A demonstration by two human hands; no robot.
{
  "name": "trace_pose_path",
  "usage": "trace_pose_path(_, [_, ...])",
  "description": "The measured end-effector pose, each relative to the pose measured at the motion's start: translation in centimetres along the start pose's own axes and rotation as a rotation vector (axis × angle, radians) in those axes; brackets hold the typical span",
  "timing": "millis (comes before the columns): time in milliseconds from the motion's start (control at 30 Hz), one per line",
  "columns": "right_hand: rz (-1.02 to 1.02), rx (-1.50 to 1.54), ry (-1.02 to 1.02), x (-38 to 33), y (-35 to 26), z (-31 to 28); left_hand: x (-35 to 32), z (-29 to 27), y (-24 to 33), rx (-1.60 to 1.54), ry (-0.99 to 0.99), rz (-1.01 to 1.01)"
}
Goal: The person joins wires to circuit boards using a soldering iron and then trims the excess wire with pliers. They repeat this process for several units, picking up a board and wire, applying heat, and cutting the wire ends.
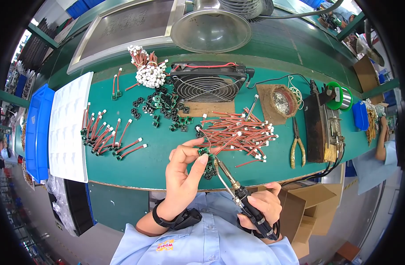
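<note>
Near the front edge of the green table, my left hand pinches a small green circuit board between thumb and fingers. A thin wire rises from beside the board. My right hand is wrapped around the black handle of a soldering iron, which has a thin metal tube along its side. The iron's tip meets the board or stops just short of it; I cannot tell which. Close beyond my left hand lies a heap of red-and-black wire leads with white connectors. More small boards sit just under the held one.
Behind the work stands a black fan, with loose boards and bundled leads to its left. Wired boards lie near a white tray. Pliers, a tip-cleaning dish, a solder spool and a soldering station stand right.
</note>
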State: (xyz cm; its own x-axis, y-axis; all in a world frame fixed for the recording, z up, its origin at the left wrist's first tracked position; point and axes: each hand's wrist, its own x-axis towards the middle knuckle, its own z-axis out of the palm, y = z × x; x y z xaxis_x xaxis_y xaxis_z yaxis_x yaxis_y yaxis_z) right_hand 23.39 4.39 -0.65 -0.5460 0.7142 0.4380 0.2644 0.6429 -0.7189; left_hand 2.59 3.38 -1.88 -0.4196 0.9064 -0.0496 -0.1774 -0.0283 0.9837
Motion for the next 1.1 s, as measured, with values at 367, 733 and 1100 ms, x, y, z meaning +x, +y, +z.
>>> trace_pose_path(367, [0.0, 0.021, 0.028, -0.19, 0.21, 0.3, -0.12, 0.04, 0.23, -0.001, 0.005, -0.009])
trace_pose_path(733, [-0.018, 0.018, 0.066, -0.48, 0.61, 0.62, -0.24, 0.1, 0.32, 0.036, 0.0, 0.015])
trace_pose_path(1100, [0.003, 0.023, -0.003, -0.32, -0.12, -0.28, -0.14, -0.81, 0.01, 0.216, -0.125, 0.14])
